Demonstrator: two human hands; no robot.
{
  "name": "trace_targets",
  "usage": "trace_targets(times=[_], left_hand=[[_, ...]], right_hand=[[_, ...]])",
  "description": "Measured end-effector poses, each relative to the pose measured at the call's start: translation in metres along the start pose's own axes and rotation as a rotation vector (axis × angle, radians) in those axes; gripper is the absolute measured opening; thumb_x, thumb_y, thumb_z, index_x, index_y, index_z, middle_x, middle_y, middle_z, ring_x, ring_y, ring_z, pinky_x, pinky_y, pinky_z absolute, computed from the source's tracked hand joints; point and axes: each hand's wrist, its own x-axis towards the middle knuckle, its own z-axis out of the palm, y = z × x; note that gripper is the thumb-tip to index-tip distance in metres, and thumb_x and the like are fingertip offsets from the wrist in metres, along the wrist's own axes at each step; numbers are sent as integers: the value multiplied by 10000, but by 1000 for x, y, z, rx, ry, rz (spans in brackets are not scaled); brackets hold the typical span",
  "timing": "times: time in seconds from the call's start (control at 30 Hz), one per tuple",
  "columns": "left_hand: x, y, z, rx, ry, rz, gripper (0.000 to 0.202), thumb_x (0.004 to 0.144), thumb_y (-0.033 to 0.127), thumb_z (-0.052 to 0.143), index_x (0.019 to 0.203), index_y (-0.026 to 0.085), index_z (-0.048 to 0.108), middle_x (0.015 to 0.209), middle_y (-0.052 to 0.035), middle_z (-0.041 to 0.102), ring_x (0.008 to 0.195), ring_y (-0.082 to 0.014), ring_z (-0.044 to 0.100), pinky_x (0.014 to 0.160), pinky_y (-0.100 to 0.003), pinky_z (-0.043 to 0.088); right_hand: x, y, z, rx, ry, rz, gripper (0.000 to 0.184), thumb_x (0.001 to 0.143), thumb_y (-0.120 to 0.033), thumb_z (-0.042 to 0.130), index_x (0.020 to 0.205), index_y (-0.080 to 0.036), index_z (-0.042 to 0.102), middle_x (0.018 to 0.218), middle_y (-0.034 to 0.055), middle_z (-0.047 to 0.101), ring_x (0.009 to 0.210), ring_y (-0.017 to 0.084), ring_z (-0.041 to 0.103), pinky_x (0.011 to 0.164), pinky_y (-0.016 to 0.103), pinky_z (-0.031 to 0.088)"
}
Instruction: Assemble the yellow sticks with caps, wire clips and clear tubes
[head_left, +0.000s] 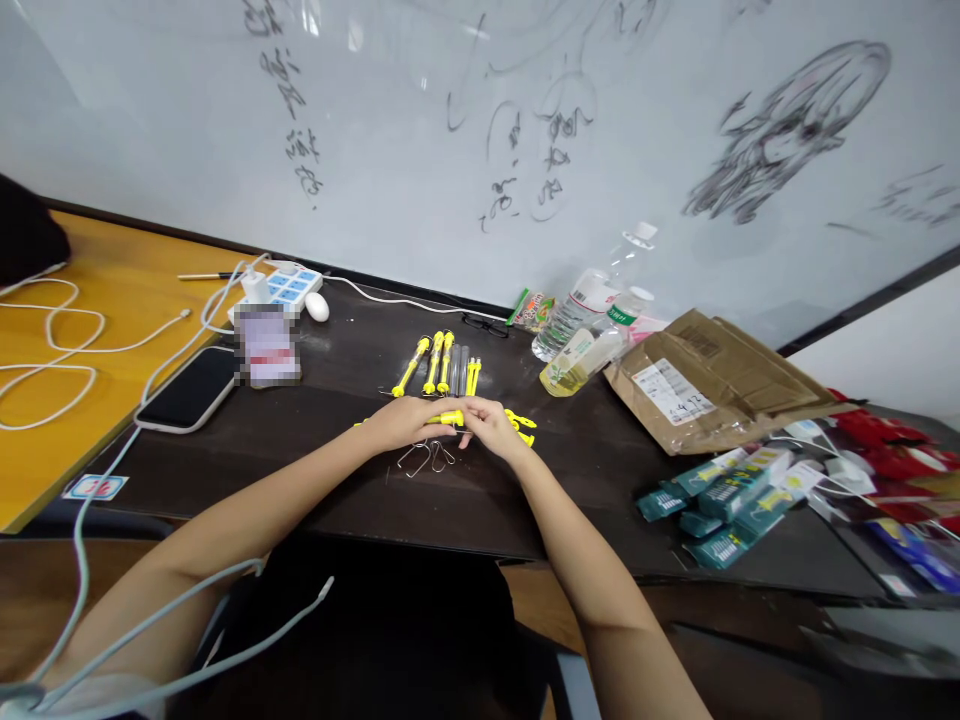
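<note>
- The left hand (405,420) and the right hand (491,425) meet over the middle of the dark desk (337,480), both closed on one yellow tool (450,417) held crosswise between them.
- Just near of the hands, thin wire pieces (424,458) lie loose on the desk.
- Just beyond the hands, a row of yellow-handled tools (439,362) lies side by side, pointing away towards the whiteboard (480,130).
- More yellow parts (523,424) show just right of the right hand.
- To the left lie a black phone (191,390) and, farther back, a power strip (289,285) with white cables (52,340) trailing over the orange surface.
- To the far right lie plastic bottles (592,325) on their sides, next to a brown cardboard package (712,380).
- Nearer on the right lies a heap of green packets (720,500), well apart from the hands.
</note>
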Motion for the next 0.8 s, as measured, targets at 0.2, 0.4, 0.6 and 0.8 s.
trace_targets(times=[0.2, 0.4, 0.6, 0.8], left_hand=[[0, -2, 0, -63, -39, 24, 481, 911, 484, 483, 1337, 259, 484, 798, -2, 704, 637, -128, 627, 611, -184, 399], [0, -1, 2, 62, 37, -26, 473, 917, 488, 472, 1353, 305, 468, 963, -20, 715, 740, -144, 654, 631, -197, 421], [2, -3, 16, 227, 147, -81, 408, 936, 461, 444, 1304, 300, 515, 1046, -24, 703, 839, -162, 670, 604, -199, 433], [2, 3, 21, 227, 115, -24, 429, 944, 460, 425, 1338, 299, 476, 1072, -15, 699, 859, -155, 675, 624, -197, 446]], right_hand=[[-4, -1, -8, -83, -64, 11, 267, 822, -392, 583, 924, -160, 667, 662, -24, 592, 438, 102, 597, 397, 206, 493], [1, 3, 7, 221, 86, 109, 298, 731, -409, 693, 904, -187, 595, 542, -84, 506, 355, 62, 453, 340, 209, 471], [10, 7, 31, 659, 350, 218, 399, 690, -482, 733, 759, -214, 445, 556, -92, 476, 391, 46, 471, 301, 134, 375], [11, 7, 34, 611, 398, 170, 430, 704, -507, 724, 695, -208, 415, 438, -113, 382, 289, 31, 350, 256, 141, 347]])
